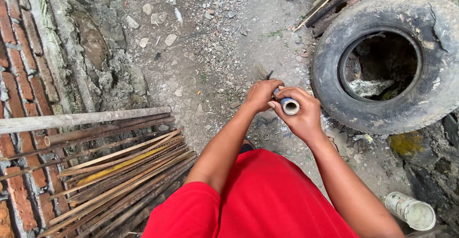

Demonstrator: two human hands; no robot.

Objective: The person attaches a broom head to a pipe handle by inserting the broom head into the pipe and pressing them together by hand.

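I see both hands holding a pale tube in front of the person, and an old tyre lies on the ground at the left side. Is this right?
Not quite. In the head view the old tyre lies at the right side, not the left. Both hands, left and right, do hold the pale tube in front of the person.

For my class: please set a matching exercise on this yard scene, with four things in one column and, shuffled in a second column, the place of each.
Things
1. worn black rubber tyre
2. bundle of thin bamboo sticks
3. short white tube with a blue band
4. dirty white cylindrical tin

Places
a. held between the left hand and the right hand
b. lying on its side at bottom right
c. flat on the ground at upper right
d. stacked at lower left beside the brick wall

Pairs: 1-c, 2-d, 3-a, 4-b
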